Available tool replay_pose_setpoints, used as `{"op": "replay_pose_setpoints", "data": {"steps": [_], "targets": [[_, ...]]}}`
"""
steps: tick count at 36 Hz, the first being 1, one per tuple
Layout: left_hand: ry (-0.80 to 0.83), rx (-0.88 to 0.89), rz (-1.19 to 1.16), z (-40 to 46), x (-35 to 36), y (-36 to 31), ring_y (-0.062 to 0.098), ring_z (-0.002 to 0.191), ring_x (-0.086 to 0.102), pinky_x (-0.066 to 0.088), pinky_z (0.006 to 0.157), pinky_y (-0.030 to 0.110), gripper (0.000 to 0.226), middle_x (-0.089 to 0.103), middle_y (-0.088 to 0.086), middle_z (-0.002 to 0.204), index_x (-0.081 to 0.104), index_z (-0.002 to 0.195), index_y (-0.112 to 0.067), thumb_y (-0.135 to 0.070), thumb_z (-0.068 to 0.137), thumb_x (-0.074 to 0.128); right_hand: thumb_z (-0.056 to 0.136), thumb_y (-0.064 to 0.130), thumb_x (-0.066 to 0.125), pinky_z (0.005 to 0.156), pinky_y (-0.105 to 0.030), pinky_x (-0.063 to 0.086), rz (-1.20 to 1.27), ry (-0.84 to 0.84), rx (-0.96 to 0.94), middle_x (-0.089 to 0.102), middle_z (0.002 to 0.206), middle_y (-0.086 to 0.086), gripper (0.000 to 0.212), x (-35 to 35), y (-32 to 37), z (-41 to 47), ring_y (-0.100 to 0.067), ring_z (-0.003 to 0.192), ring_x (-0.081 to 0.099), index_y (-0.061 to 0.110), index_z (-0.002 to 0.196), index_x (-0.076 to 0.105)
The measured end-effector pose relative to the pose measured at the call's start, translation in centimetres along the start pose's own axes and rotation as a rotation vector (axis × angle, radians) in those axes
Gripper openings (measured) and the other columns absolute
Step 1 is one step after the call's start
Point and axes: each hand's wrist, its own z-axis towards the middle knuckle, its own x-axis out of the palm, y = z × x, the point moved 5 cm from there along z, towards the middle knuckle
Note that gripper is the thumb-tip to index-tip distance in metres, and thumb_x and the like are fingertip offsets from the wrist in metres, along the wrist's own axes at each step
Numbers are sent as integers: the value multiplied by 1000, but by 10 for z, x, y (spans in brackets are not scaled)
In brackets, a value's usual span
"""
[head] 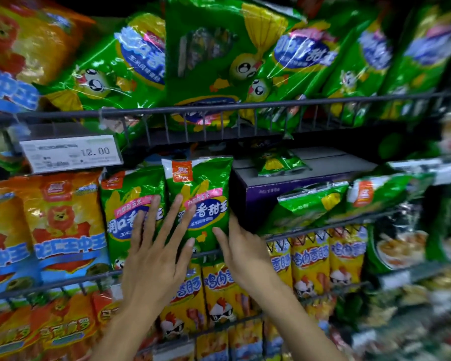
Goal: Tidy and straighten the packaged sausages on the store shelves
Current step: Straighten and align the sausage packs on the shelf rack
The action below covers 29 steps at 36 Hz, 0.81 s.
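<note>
Two green corn-sausage packs stand upright on the middle shelf: one (126, 204) on the left, one (199, 188) on the right. My left hand (156, 246) lies flat with fingers spread across the fronts of both packs. My right hand (241, 248) touches the lower right edge of the right pack, thumb on its front and fingers behind or beside it. Further right, more green packs (305, 204) lie tipped over on the same shelf. Several green packs (219, 61) lean crookedly on the shelf above.
A dark purple carton (297, 175) sits behind the right pack with a small green pack on top. Orange lion packs (60, 220) stand at the left. Yellow chicken-sausage packs (310, 261) fill the shelf below. A wire shelf rail (219, 110) carries a price tag (71, 152) reading 12.00.
</note>
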Motion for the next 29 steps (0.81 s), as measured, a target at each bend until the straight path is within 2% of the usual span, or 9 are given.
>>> {"op": "replay_pose_setpoints", "data": {"steps": [4,8,11,14,18,21,24,27,29], "targets": [[0,-5,-26,0,-4,-2,30,156,-2,3,126,53,66,3,-2,170,10,162,-26,-43,103,34,105,48,35,91,-44,54,31,-64,-108,56,142,-6,67,0,-2,-22,-30,118,59,23,161,8],[-9,13,-64,-1,-8,-4,30,156,-1,7,125,56,66,4,-1,170,11,162,-25,-43,103,36,105,37,50,116,-29,36,174,-38,-173,36,158,7,63,-18,-9,-44,-11,144,36,25,160,20],[-33,41,-106,-2,-10,-3,31,156,0,9,124,58,67,6,1,170,15,161,-24,-41,102,40,104,35,52,115,-20,34,262,-100,-170,38,155,17,55,-35,-17,-57,2,142,34,30,155,33],[-167,33,-318,-7,-13,-3,33,155,11,12,124,59,56,25,4,166,43,152,-17,-29,98,54,103,28,57,110,-17,38,375,-221,-155,51,144,20,45,-53,-33,-74,6,135,42,26,147,48],[-337,-25,-557,-15,-25,-27,29,147,33,21,124,41,37,51,6,148,65,129,-11,-13,93,62,99,23,61,102,-27,49,465,-408,-83,61,132,21,38,-75,-68,-93,0,125,56,28,137,58],[-280,-3,-676,-10,-35,-68,19,142,39,23,122,28,38,50,-3,147,61,134,-17,-19,96,59,97,27,62,100,-35,52,574,-476,20,63,128,24,40,-85,-96,-102,-1,121,59,33,136,57],[-88,-103,-838,3,-36,-110,-1,145,31,20,116,11,54,35,-24,155,41,149,-42,-35,100,62,94,38,61,104,-37,50,632,-467,78,56,134,28,46,-89,-114,-104,1,125,54,41,139,51],[39,-281,-986,21,-27,-142,-14,139,30,28,108,14,76,26,-38,152,15,140,-74,-50,90,66,94,48,59,111,-30,41,616,-349,59,36,142,45,54,-85,-119,-101,13,134,38,61,140,34],[101,-388,-998,31,-18,-156,-8,143,28,32,114,23,78,18,-39,151,7,129,-81,-60,82,66,93,51,59,114,-28,35,609,-268,45,22,141,54,62,-80,-121,-98,22,135,25,66,140,23]]}}
